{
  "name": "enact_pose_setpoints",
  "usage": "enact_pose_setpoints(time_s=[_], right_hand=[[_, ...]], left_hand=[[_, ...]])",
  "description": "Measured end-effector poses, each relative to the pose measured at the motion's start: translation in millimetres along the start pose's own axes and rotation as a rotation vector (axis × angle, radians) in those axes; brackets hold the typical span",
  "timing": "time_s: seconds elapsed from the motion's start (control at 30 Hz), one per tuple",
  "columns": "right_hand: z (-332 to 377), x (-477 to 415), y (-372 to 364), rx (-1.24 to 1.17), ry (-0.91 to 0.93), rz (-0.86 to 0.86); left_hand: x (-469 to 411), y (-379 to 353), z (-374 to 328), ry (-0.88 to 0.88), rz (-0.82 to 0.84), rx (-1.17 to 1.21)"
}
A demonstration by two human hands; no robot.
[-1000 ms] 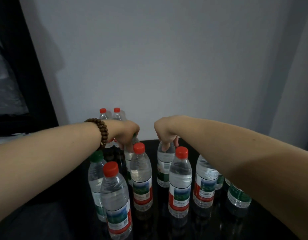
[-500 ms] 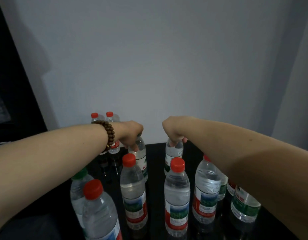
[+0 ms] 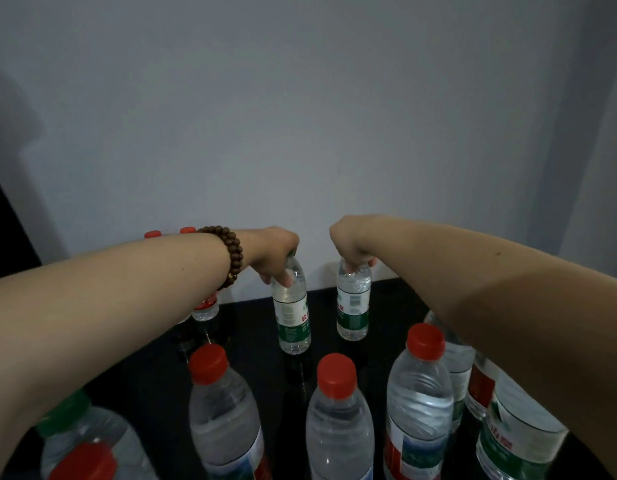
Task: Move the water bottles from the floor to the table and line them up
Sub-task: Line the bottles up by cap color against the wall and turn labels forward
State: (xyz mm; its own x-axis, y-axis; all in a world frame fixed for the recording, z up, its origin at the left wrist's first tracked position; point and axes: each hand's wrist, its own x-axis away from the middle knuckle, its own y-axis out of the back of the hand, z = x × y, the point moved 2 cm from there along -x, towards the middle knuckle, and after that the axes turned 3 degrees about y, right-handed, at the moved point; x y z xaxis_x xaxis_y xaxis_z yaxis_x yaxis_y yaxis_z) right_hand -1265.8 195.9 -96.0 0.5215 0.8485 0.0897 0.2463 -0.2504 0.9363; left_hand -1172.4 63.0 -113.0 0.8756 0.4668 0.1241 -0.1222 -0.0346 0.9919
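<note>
My left hand, with a brown bead bracelet at the wrist, grips the top of a clear water bottle with a green and white label. My right hand grips the top of a second such bottle. Both bottles stand upright on the black table near its far edge, side by side with a gap between them. Their caps are hidden under my fingers.
Several red-capped bottles stand close in front of me, with a green-capped one at the lower left. Two more red-capped bottles stand at the far left behind my left forearm. A pale wall rises behind the table.
Both hands have carried their bottles farther away toward the wall side of the table. The view has shifted forward, so the near bottles appear larger and lower.
</note>
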Motion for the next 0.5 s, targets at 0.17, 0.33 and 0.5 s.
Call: enact_pose_setpoints(time_s=[0.17, 0.33, 0.5], right_hand=[[-10.6, -33.5, -3.7, -0.001, 0.007, -0.031], [-20.4, -61.4, -5.8, 0.033, 0.013, -0.031], [-25.3, -79.2, -7.0, 0.043, 0.034, -0.024]], left_hand=[[-35.8, 5.0, -9.4, -0.008, -0.014, -0.018], [-73.4, 9.0, -17.6, -0.004, -0.023, -0.051], [-102.1, 10.6, -19.7, 0.010, -0.035, -0.074]])
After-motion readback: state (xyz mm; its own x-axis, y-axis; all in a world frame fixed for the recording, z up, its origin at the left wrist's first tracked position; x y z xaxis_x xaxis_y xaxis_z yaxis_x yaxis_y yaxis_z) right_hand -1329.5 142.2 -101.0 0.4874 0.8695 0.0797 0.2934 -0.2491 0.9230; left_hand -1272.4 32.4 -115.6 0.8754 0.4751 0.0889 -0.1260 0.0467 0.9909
